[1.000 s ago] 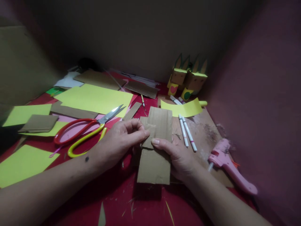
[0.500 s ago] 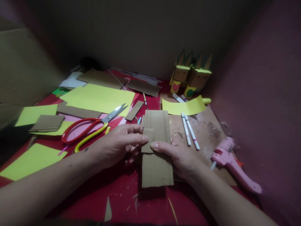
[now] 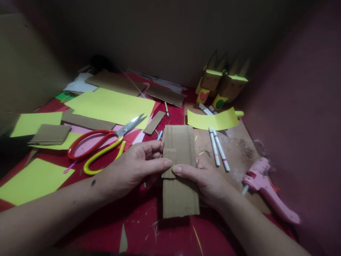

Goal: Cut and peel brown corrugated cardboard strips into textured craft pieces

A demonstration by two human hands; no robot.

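Between my two hands is a long strip of brown cardboard [image 3: 181, 199], held upright above the red tabletop. A smaller cardboard piece [image 3: 168, 154] lies flat across its left side. My left hand [image 3: 146, 160] pinches the left edge, its thumb pressing on the small piece. From the right, my right hand [image 3: 205, 174] grips the strip with the thumb laid over its front; the fingers behind are mostly hidden. Left of my left hand rest big scissors [image 3: 106, 142] with one red and one yellow handle, blades apart.
A pink glue gun [image 3: 266, 188] lies on a brown board at the right, near several markers [image 3: 218, 149] and a curled yellow paper strip [image 3: 213, 120]. Two cardboard figures [image 3: 213, 81] stand behind. Yellow paper sheets [image 3: 112, 106] and cardboard scraps cover the left side.
Both hands keep hold of the cardboard in nearly the same pose. The view has shifted slightly, and the strip sits a little lower in the picture.
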